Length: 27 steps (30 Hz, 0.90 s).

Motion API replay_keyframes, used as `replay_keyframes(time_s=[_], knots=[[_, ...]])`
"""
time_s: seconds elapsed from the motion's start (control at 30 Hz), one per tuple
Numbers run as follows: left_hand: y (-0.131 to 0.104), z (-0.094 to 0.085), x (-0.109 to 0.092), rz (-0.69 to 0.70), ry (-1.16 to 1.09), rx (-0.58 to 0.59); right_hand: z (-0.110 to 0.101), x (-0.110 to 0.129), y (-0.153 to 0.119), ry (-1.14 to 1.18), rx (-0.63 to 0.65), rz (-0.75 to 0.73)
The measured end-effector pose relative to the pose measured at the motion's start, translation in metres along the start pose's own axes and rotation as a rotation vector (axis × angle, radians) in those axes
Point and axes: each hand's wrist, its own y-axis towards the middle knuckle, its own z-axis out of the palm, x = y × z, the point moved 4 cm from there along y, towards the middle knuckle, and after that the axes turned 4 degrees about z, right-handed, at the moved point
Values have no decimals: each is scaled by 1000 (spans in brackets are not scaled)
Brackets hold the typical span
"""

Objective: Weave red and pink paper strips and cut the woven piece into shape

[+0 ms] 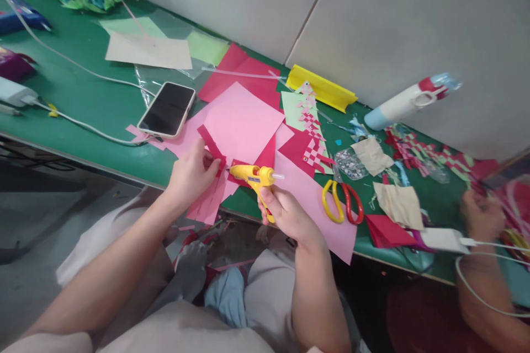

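Observation:
My right hand [285, 209] is wrapped round the handle of a yellow glue gun [253, 175], its nozzle pointing left. A clear glue stick juts from the gun's rear. My left hand [192, 172] pinches a red paper strip [212, 143] close to the nozzle; whether nozzle and paper touch is too small to tell. Cut pink paper strips [203, 207] hang at the table edge below my left hand. Pink sheets [238, 116] lie over red paper [248, 69] beyond both hands.
A phone [167, 110] with a cable lies left. Scissors [343, 201], woven paper pieces [312, 132], cloth pouches [397, 204] and a bottle [403, 103] are right. At the far right, another person's hand [482, 215] is near a white power bank [441, 240]. A wall stands behind.

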Motion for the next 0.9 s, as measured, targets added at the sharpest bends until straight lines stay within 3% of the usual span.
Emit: replay_keyframes(time_s=[0.4,0.73,0.9], knots=[[0,1,0,11,-9,-1,0,0,0,14,-8,3],[-1,1,-1,3,8,-7,0,-4,5,292,38,2],[-1,1,0,6,-3,-14,1,-6,7,293,37,7]])
